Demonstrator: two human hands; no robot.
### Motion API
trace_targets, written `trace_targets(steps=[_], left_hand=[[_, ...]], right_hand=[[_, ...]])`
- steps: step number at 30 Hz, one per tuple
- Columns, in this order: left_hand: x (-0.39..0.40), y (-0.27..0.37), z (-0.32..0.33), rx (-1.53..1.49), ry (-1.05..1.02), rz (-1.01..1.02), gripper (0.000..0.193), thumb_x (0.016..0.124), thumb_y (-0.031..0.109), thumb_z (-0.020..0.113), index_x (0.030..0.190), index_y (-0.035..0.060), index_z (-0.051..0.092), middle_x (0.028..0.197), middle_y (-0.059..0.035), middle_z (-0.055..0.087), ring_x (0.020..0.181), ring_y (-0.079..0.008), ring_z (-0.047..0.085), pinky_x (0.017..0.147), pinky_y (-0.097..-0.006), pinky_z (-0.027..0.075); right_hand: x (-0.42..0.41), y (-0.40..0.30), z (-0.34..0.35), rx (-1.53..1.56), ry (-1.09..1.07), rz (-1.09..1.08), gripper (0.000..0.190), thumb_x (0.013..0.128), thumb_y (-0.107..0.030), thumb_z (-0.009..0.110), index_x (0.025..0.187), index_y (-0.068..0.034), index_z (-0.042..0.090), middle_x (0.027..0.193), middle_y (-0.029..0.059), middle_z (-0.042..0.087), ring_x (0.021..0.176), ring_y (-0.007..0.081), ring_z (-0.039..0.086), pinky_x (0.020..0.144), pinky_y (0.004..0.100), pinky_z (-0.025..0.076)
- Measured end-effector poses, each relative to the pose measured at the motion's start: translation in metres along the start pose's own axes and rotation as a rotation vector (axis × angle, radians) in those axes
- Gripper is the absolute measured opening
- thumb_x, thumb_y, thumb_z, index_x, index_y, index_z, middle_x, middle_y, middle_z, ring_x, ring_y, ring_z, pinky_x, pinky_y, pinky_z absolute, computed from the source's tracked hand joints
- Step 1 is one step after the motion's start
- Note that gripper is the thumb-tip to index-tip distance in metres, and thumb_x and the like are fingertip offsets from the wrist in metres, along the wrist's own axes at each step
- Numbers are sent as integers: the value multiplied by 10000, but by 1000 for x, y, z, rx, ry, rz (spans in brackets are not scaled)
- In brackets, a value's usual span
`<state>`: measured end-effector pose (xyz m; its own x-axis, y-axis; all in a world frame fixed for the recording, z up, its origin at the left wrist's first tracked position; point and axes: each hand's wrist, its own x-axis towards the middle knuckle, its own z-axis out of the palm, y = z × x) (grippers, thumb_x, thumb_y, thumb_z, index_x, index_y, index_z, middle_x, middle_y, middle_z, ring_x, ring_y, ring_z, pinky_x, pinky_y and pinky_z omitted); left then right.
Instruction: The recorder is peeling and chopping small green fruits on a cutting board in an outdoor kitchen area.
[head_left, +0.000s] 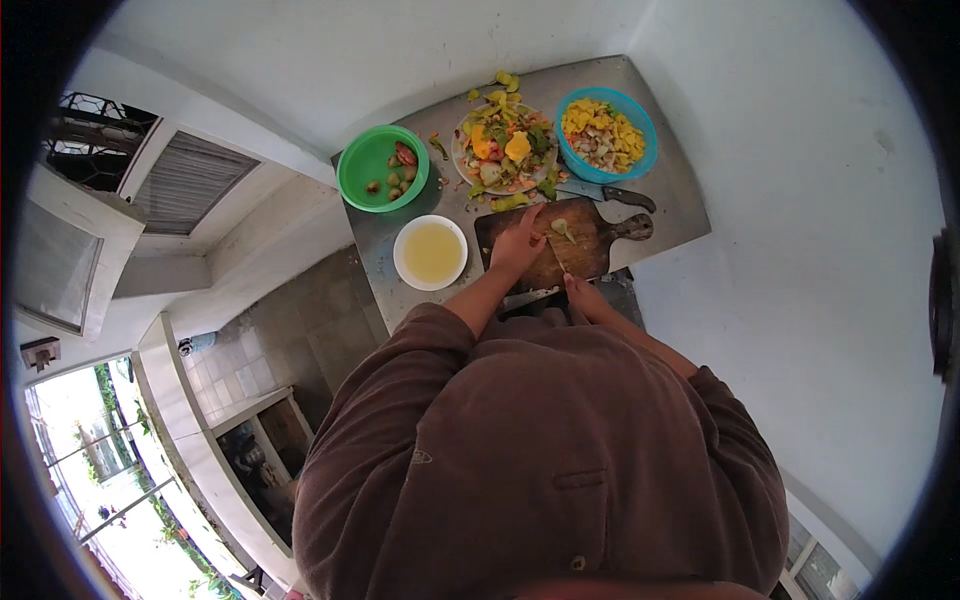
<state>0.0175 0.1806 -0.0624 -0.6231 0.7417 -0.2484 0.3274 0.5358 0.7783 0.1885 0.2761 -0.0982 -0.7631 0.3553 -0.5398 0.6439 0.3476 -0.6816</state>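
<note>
A dark wooden cutting board (589, 251) with a handle lies at the front of the metal table. Over its left part is my left hand (520, 246), fingers pointing away from me; whether it pinches a small piece is too small to tell. Closed around the near end of a thin knife (557, 256), my right hand (585, 297) is at the board's front edge. The blade appears almost edge-on, its tip close to my left thumb. A pale cut piece of food (562, 229) rests on the board beyond the blade.
Behind the board are a plate of peelings (457, 161), a second knife (628, 197) and a blue bowl (651, 142) of chopped yellow and pale food. Leftward stand a green bowl (349, 184) with several small fruits or vegetables and a white bowl (398, 255) of yellowish liquid. Walls border the table (679, 210).
</note>
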Motion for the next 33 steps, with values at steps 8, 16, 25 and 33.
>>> trace_targets(steps=[8, 16, 25, 33], left_hand=[[3, -17, -7, 63, 103, 291, 627, 729, 199, 613, 1290, 251, 339, 830, -42, 627, 856, -244, 578, 766, -384, 472], [10, 11, 3, 247, -84, 173, 624, 733, 247, 613, 1294, 249, 340, 851, -7, 631, 876, -259, 558, 780, -393, 467], [17, 2, 9, 212, -164, 141, 616, 715, 198, 631, 1276, 227, 379, 896, -50, 625, 900, -280, 553, 776, -406, 467], [18, -23, 14, 185, -54, 348, 570, 747, 125, 597, 1269, 222, 390, 859, -76, 627, 808, -277, 595, 718, -406, 477]], right_hand=[[-9, 12, -21, -36, 91, -103, 520, 917, -450, 309, 803, 19, 501, 695, 150, 536, 684, 285, 549, 628, 376, 403], [-16, 17, -35, 314, 93, 41, 470, 904, -470, 352, 727, -47, 456, 608, 43, 432, 558, 148, 430, 538, 291, 355], [-22, 31, -38, 347, 171, 46, 428, 911, -451, 358, 674, -99, 413, 558, -14, 375, 468, 96, 356, 442, 258, 296], [-27, 36, -45, 302, 116, 128, 519, 890, -508, 345, 722, -29, 452, 598, 68, 449, 560, 179, 464, 549, 334, 382]])
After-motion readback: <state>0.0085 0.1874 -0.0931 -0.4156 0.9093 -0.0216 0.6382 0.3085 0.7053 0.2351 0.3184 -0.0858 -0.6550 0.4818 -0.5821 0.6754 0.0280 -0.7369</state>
